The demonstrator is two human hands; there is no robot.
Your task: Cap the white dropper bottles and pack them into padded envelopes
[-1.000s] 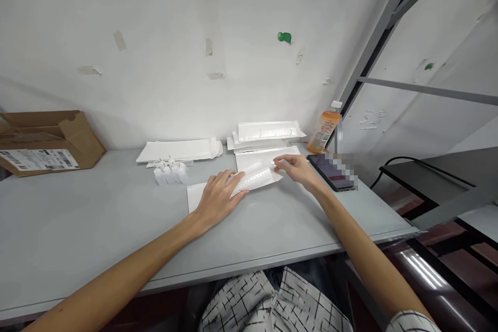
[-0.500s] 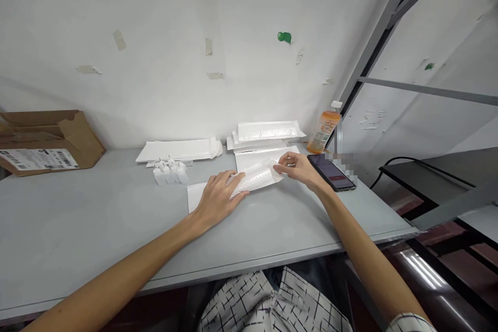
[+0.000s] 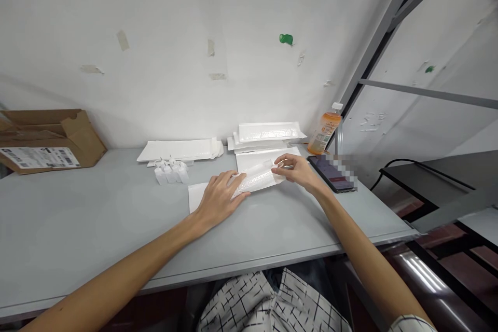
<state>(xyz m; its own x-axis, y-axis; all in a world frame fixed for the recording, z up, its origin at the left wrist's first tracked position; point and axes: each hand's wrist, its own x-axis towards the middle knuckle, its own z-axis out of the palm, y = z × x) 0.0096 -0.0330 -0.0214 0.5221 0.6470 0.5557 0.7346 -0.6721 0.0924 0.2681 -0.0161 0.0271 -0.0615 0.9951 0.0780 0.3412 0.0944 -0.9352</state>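
A white bubble-wrap bag (image 3: 259, 178) lies at a slant on the grey table, in front of the stacks. My left hand (image 3: 221, 193) is closed over its left part, thumb and fingers pressing on it. My right hand (image 3: 298, 170) pinches the bag's right end between thumb and fingertips. What the bag contains, if anything, cannot be made out. Under my left hand, a flat white piece (image 3: 195, 196) sticks out to the left. Further left stand several small white translucent containers with thin tips (image 3: 171, 171).
Flat white packages (image 3: 179, 149) lie by the wall, and a second white stack (image 3: 268, 132) sits to their right. An orange drink bottle (image 3: 326, 128) and a phone (image 3: 330, 174) are at the right. An open cardboard box (image 3: 50, 140) occupies the far left.
The fingers of my right hand have shifted slightly at the bag's right end. My left hand keeps its place on the bag. The whole view has moved a little.
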